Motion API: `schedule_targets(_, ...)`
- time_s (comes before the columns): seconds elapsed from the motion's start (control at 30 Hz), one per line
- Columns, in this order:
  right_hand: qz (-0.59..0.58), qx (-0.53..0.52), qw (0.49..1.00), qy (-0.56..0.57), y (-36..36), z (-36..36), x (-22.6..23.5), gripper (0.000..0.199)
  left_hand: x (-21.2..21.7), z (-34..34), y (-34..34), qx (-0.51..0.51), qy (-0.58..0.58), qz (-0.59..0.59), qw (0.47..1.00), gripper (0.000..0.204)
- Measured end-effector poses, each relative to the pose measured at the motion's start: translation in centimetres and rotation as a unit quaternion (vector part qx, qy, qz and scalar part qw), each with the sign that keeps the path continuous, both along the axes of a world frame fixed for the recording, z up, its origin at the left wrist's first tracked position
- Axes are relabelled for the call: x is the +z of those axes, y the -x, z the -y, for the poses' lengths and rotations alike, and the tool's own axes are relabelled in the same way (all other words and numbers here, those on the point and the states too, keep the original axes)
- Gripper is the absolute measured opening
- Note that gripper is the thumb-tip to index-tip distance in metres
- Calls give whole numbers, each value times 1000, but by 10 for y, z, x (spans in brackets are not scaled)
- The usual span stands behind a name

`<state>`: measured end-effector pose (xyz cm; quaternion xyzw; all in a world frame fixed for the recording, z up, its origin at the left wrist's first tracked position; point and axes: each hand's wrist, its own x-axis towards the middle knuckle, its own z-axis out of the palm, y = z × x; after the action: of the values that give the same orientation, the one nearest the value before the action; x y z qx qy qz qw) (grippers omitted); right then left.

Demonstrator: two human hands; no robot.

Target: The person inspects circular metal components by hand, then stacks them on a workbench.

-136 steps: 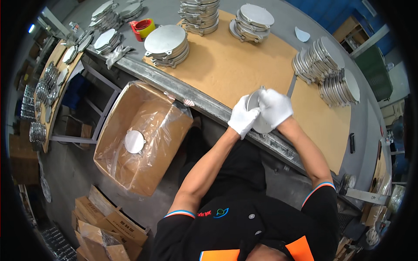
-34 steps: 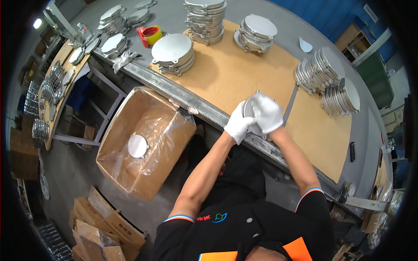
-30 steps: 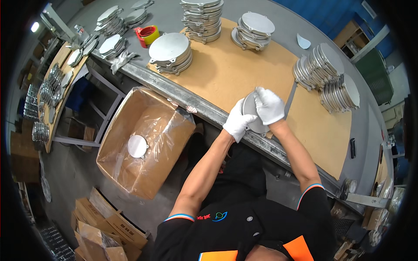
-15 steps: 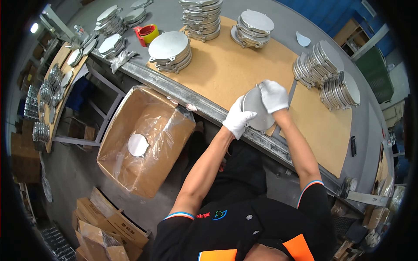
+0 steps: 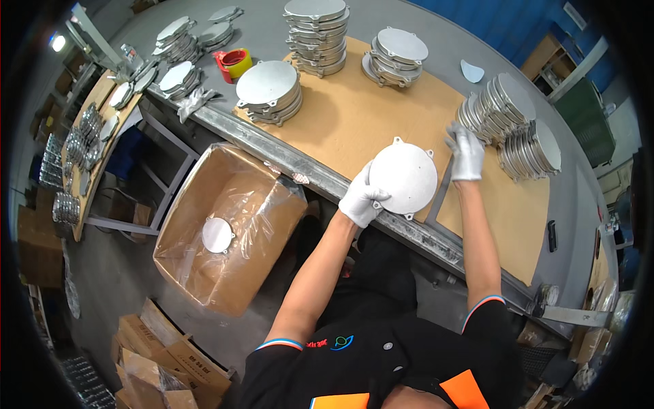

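Observation:
My left hand (image 5: 363,196), in a white glove, grips a round silver metal cover (image 5: 403,178) by its left edge. Small lugs with holes stand out round the cover's rim, and its flat face is turned up toward me at the table's near edge. Off to its right, my gloved right hand (image 5: 466,154) holds nothing, its fingers apart and pointing away from me. Just beyond those fingers, a row of similar covers (image 5: 496,105) leans on edge, with a second leaning row (image 5: 531,151) beside it.
Stacked covers (image 5: 268,85) lie flat on brown cardboard (image 5: 354,112), with a taller stack (image 5: 317,37) and a smaller one (image 5: 399,54) behind. Red and yellow tape rolls (image 5: 235,63) sit at left. Below the table edge, a plastic-lined carton (image 5: 178,262) contains one cover (image 5: 218,235).
My right hand has left the cover and moved right toward the leaning row. In my left hand, the cover has turned from a steep tilt to face me more fully.

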<state>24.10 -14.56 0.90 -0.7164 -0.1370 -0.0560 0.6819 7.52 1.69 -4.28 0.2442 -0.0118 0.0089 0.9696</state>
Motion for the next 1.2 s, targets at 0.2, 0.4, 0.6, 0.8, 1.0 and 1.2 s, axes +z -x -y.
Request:
schedule_targets(0.2,63,-76,987,124,34,67,2,26,11,0,4,-9,40,2,999,85)
schedule_targets(0.4,223,-152,884,380,50,134,1,19,10,0,3,-7,133,-2,991,64)
schedule_targets(0.6,54,-188,912,362,62,154,1,17,0,-1,-5,-36,169,52,984,72)
schedule_targets(0.8,299,-95,869,383,81,88,16,14,15,7,0,7,99,-65,993,65)
schedule_targets(1.0,337,34,875,346,96,27,-1,12,-1,14,-10,54,-161,-130,977,52)
schedule_targets(1.2,290,-63,839,457,42,20,-28,16,7,19,-16,32,-182,-113,976,47)
